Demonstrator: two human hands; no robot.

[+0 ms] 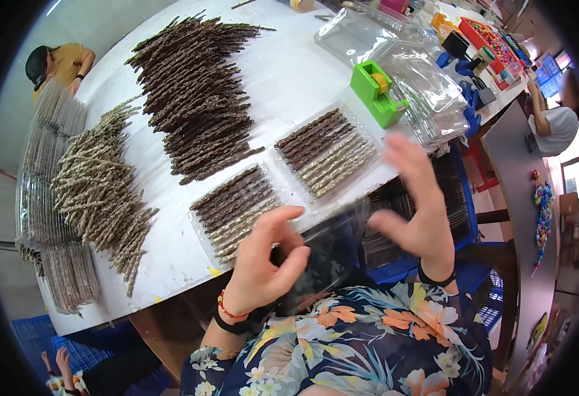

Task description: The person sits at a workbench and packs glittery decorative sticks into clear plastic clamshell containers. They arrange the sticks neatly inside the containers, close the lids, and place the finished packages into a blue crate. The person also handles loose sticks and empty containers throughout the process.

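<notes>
My left hand (269, 262), fingers curled, is over the lower right edge of a clear plastic tray (235, 213) holding rows of dark brown and pale gold twisted sticks. Between its thumb and forefinger, whether anything thin is held cannot be told. My right hand (418, 208), somewhat blurred, is raised with fingers spread and nothing in it, off the table edge. A second clear tray (326, 151) with dark and pale gold sticks lies between the first tray and a green tape dispenser (378, 94). Farther back is a large pile of dark brown sticks (195, 94).
Pale gold sticks (101, 193) lie loose at the left, beside stacked clear packs (54, 198). Empty clear plastic cases (423, 84) and blue gloves (470, 104) lie at the right. A red tray of colourful beads (492, 44) stands farther back. Two other people are near the tables.
</notes>
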